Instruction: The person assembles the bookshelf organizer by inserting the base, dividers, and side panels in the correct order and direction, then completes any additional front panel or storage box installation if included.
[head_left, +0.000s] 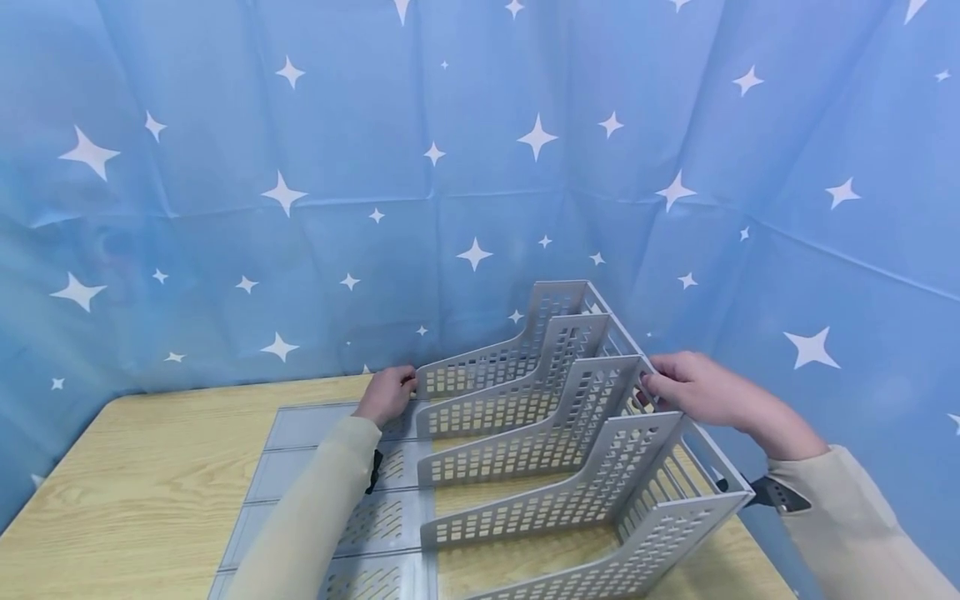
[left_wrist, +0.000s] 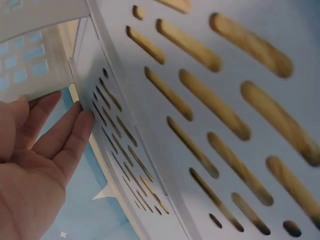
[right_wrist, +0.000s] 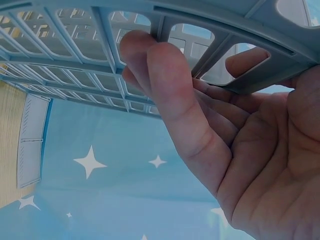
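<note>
A grey plastic file organizer (head_left: 525, 446) stands on the table, its upright perforated dividers side by side and joined by a slatted back. My left hand (head_left: 388, 393) is at the low front end of the farthest divider, with thumb and fingers pinching its lower edge (left_wrist: 47, 85) in the left wrist view. My right hand (head_left: 697, 387) grips the back frame (head_left: 716, 462) near its middle. In the right wrist view, fingers (right_wrist: 172, 75) of this hand curl around the bars (right_wrist: 205, 57). Flat slotted panels (head_left: 382, 517) extend from the dividers' front ends over the table, partly hidden by my left sleeve.
The wood-grain table (head_left: 150, 483) extends left of the flat panels. A blue curtain (head_left: 360, 275) with white stars hangs close behind the table and along its right side. A dark wristband (head_left: 780, 496) is on my right wrist, close to the organizer's back corner.
</note>
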